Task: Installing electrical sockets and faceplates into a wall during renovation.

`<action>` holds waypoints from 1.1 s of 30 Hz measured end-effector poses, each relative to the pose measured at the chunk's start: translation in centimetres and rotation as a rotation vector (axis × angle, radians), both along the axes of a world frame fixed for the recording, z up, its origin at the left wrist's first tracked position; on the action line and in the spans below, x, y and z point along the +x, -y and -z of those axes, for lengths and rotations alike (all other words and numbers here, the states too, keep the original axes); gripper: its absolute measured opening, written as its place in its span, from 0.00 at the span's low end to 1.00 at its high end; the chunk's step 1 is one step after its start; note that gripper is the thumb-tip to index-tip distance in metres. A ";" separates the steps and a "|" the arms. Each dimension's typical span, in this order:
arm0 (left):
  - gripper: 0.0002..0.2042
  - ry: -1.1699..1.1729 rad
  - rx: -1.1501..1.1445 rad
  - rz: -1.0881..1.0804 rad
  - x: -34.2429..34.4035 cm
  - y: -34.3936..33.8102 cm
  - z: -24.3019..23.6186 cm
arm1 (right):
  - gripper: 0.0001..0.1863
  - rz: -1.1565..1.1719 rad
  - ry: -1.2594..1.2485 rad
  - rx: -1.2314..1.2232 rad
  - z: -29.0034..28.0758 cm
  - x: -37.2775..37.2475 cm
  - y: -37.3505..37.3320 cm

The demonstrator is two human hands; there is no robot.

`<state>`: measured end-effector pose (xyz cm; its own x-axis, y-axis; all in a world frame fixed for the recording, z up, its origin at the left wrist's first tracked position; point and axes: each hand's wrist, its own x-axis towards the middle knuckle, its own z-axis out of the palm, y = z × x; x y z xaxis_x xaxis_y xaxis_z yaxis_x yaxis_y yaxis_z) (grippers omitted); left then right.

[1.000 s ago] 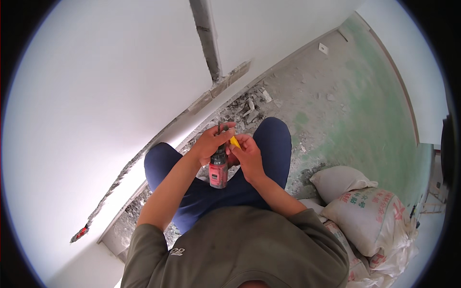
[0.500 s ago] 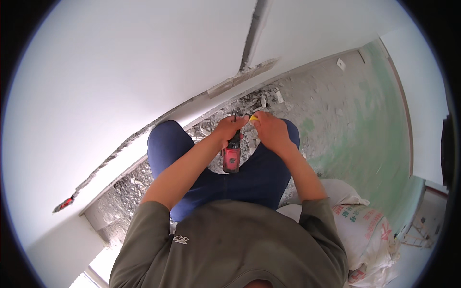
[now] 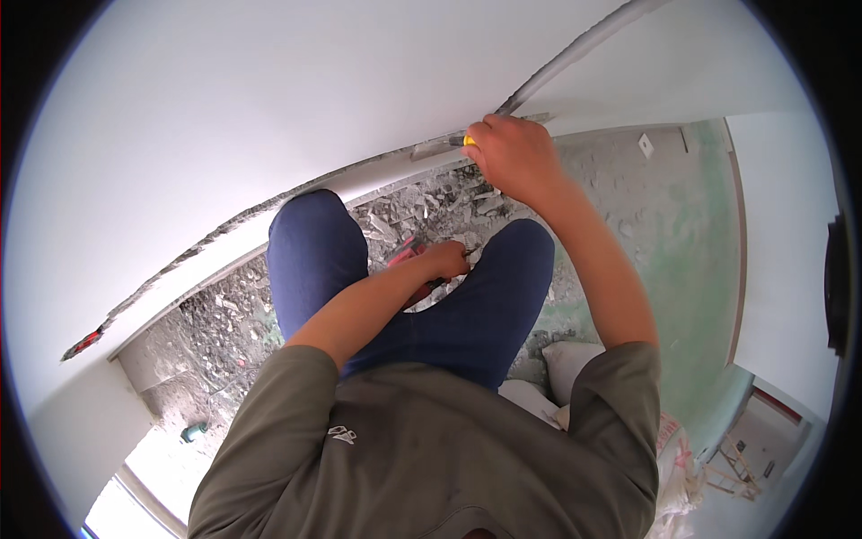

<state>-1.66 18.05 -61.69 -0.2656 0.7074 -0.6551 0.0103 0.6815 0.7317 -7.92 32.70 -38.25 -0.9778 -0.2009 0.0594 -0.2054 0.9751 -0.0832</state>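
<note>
My left hand (image 3: 446,259) is closed around a red and black cordless power tool, likely a drill (image 3: 406,251), held low between my knees. My forearm and fingers cover much of the tool. My right hand (image 3: 518,154) reaches forward to the wall, its fingers pinching a small yellow piece (image 3: 468,141). This piece is at the long groove (image 3: 431,151) cut along the foot of the white wall, near where an upright channel (image 3: 575,54) meets it. Most of the yellow piece is hidden by my fingers, so its kind is unclear.
Broken rubble (image 3: 422,202) covers the floor along the wall. White sacks (image 3: 575,364) lie behind my right side. A red object (image 3: 87,342) sits at the groove's far left end. A white plate (image 3: 646,145) lies on the floor at right, and a wooden stand (image 3: 734,472) is farther back.
My right hand has moved from beside the power tool forward to the wall groove with the yellow piece. My left hand has lowered the tool slightly and tilted it. My view has shifted.
</note>
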 end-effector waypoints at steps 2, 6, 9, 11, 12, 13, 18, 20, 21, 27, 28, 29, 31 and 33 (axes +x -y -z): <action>0.16 -0.092 0.008 0.071 0.3 -0.1 -0.1 | 0.10 -0.016 -0.021 0.063 -0.2 -0.6 0.5; 0.18 -0.251 0.027 0.047 -0.4 -0.4 -0.4 | 0.12 -0.037 0.028 0.226 -0.1 -1.4 0.9; 0.20 -0.185 -0.039 0.043 -1.5 -0.7 -0.2 | 0.12 -0.040 0.072 0.298 -0.1 -1.9 1.3; 0.20 -0.171 -0.046 0.000 -1.6 -0.9 -0.7 | 0.12 -0.022 0.098 0.312 -0.2 -1.9 1.5; 0.20 -0.167 -0.043 -0.001 -1.8 -0.9 -0.9 | 0.10 -0.013 0.108 0.316 -0.2 -1.7 1.8; 0.20 -0.103 -0.082 -0.110 -2.0 -0.7 -0.9 | 0.09 -0.005 0.116 0.319 -0.2 -1.6 2.1; 0.20 -0.061 -0.127 -0.257 -1.7 -0.3 0.6 | 0.04 -0.095 0.076 0.348 -0.5 -1.9 3.0; 0.14 -0.249 -0.091 -0.244 -1.2 -0.2 1.1 | 0.04 -0.136 0.039 0.377 -1.2 -2.4 3.3; 0.14 -0.248 -0.093 -0.245 -1.3 -0.1 1.4 | 0.04 -0.195 0.100 0.399 -1.7 -2.9 3.6; 0.20 -0.092 -0.135 -0.255 -1.9 0.1 -0.7 | 0.04 -0.305 0.171 0.519 -1.9 -3.8 3.4; 0.21 -0.138 -0.130 -0.260 -1.7 0.2 -0.7 | 0.04 -0.333 0.176 0.541 -2.0 -3.9 3.2; 0.21 -0.183 -0.125 -0.264 -1.6 0.3 -0.7 | 0.04 -0.335 0.177 0.538 -1.7 -3.7 3.0; 0.21 -0.190 -0.125 -0.276 -1.7 0.3 -0.4 | 0.04 -0.419 0.463 0.514 -0.3 -2.3 2.4; 0.21 -0.194 -0.103 -0.263 -0.9 0.4 0.0 | 0.06 -0.340 0.709 0.453 3.2 3.4 0.9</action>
